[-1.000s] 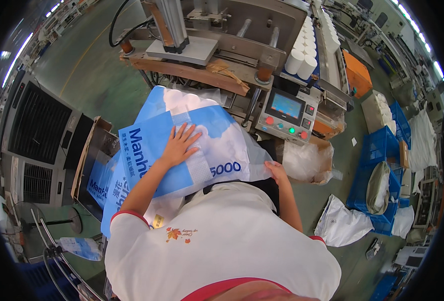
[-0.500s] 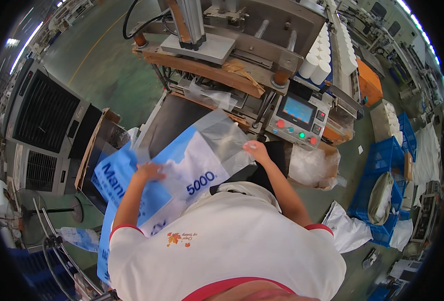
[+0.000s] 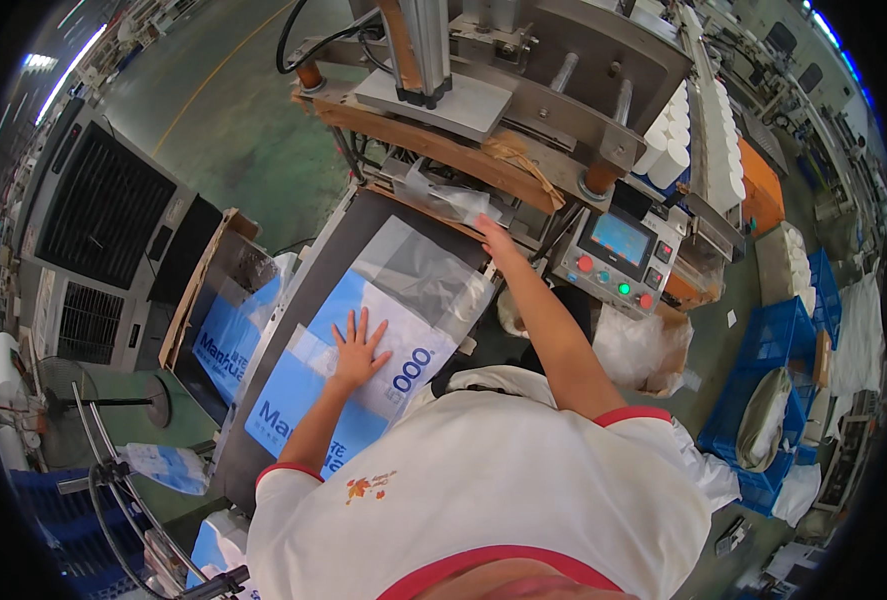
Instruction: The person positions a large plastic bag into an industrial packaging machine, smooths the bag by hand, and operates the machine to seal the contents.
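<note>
A blue-and-white printed plastic bag (image 3: 363, 300) with a clear open-looking end lies flat on the black conveyor belt (image 3: 348, 225) in front of me. My left hand (image 3: 361, 352) rests on it, palm down with fingers spread. My right hand (image 3: 495, 242) is stretched forward to the machine's front edge, fingers extended at the end of a crumpled strip of clear plastic film (image 3: 443, 196). Whether the fingertips touch the film is hard to make out. Above the film is the machine's brown-covered bar (image 3: 433, 150).
A control panel (image 3: 615, 250) with screen and buttons stands right of my right arm. Below it is a carton of clear film (image 3: 638, 345). At left, a carton (image 3: 198, 290) holds blue printed bags. White rolls (image 3: 668, 150) line the back right; blue crates (image 3: 763, 390) stand right.
The bag has been lowered onto the belt and lies flat. My right hand has let go of its clear end and moved forward to the film strip. My left hand has spread out on the bag.
</note>
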The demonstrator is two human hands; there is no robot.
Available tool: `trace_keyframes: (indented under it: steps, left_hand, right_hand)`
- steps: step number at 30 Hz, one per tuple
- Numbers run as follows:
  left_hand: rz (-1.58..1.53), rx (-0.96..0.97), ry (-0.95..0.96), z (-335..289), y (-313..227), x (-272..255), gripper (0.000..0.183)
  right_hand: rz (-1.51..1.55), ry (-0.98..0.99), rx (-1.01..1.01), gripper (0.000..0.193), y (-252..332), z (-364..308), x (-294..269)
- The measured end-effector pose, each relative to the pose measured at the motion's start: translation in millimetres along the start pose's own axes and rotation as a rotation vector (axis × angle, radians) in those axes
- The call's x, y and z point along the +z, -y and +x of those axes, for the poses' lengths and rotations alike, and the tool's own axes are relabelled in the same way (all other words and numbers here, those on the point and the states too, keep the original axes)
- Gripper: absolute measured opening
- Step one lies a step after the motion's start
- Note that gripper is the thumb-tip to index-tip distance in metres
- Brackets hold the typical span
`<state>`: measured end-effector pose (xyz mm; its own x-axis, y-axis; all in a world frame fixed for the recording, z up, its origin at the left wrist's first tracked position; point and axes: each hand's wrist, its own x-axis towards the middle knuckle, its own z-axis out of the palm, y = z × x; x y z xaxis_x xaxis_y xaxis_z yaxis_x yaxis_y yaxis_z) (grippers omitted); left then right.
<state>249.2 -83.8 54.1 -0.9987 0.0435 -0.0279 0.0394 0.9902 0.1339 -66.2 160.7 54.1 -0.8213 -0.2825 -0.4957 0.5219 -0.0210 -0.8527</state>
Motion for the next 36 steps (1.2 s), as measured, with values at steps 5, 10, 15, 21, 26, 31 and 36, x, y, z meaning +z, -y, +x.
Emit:
trace_keyframes:
  steps: [5,10,15,21,26,31,36]
  left_hand:
    - [-0.015,0.076,0.003,25,9,-9,0.066]
    - [-0.029,-0.006,0.013,23,11,-7,0.067]
    - [-0.034,-0.011,0.028,27,8,-13,0.067]
    - [-0.049,-0.024,0.034,29,2,-11,0.065]
    - [-0.082,-0.046,0.039,31,0,-14,0.065]
    - [-0.041,-0.059,0.072,24,2,-17,0.065]
    - [-0.031,0.028,0.043,47,3,-7,0.067]
  right_hand:
    - [0.278,0.074,-0.027,0.051,-18,7,-51]
    - [0.288,0.005,0.129,0.039,-67,-86,-161]
    - [0.080,-0.364,0.233,0.033,-121,-165,-403]
    - [-0.760,-1.524,-0.257,0.031,-103,-212,-542]
    - [-0.788,-1.286,-0.221,0.041,-119,-178,-509]
    - [-1.236,-1.101,0.295,0.040,-159,-138,-418]
    - [-1.700,-0.192,0.350,0.032,-171,-106,-308]
